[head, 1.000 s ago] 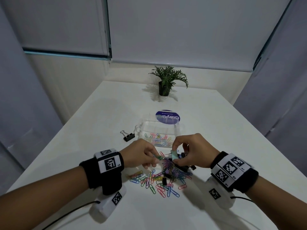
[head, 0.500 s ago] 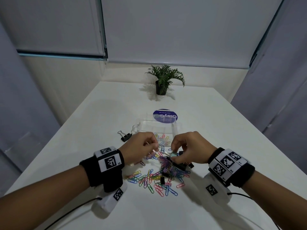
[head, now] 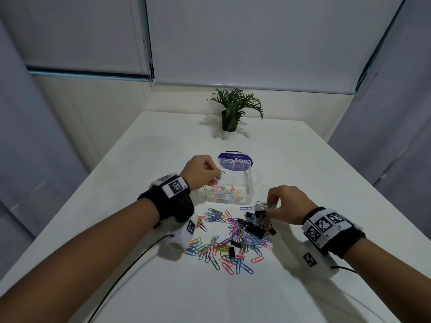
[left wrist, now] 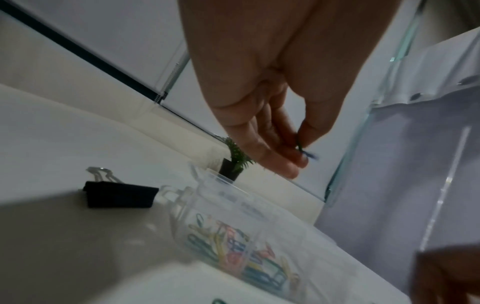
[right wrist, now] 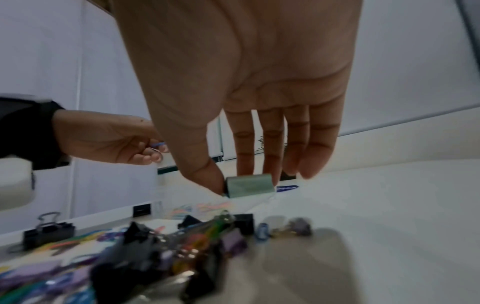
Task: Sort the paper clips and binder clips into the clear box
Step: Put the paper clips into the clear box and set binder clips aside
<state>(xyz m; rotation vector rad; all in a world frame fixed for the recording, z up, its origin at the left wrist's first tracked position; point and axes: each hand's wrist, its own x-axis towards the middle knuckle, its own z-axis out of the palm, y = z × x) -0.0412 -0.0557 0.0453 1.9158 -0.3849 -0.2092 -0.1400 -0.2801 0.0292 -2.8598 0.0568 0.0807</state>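
Risk sits first in the tangle nearest you: the loose pile of paper clips and black binder clips lies on the table between your two wrists, wires and handles interlocked, so a lift from it could drag neighbours along and scatter them. Your right hand, at roughly 1 o'clock from the pile, pinches a pale green binder clip between thumb and fingers just above the heap; a slack pinch on that smooth body could let it drop back among the clips. Farther out, at about 11 o'clock, your left hand pinches a small blue paper clip at the fingertips, poised over the near-left corner of the clear box; release too near the rim and it may fall outside. The box already holds coloured paper clips, and whether it is divided inside cannot be told, so mixing the two kinds is possible. One black binder clip lies alone just left of the box and could be overlooked.
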